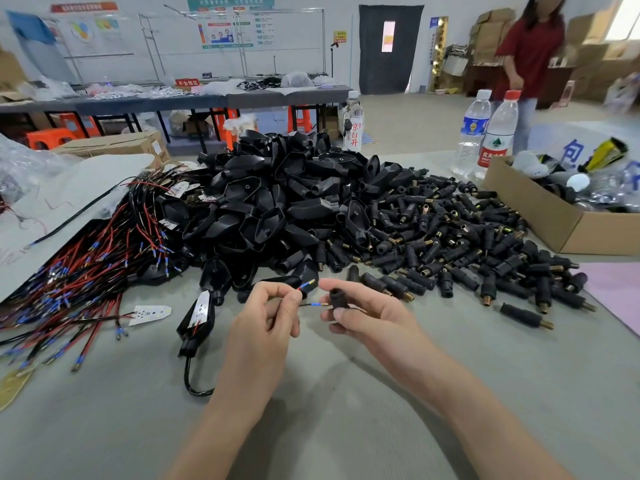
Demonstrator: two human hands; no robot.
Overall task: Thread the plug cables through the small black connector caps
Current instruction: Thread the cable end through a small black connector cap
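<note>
My left hand (268, 315) pinches two thin wires, a red one and a black one, each ending in a blue sleeve with a brass tip (317, 304). My right hand (363, 315) grips a small black connector cap (338, 297) just right of those tips. The lower wire tip points at the cap and nearly touches it. A black cable (194, 379) runs from my left hand down to a black housing with a white LED board (199, 315) lying on the grey table (329, 410).
A big heap of black housings (277, 202) fills the middle. Several black caps with brass ends (467, 244) spread to the right. Red and black wires (79, 278) pile at the left. A cardboard box (554, 223) and water bottles (498, 133) stand at the right; a person (533, 53) behind.
</note>
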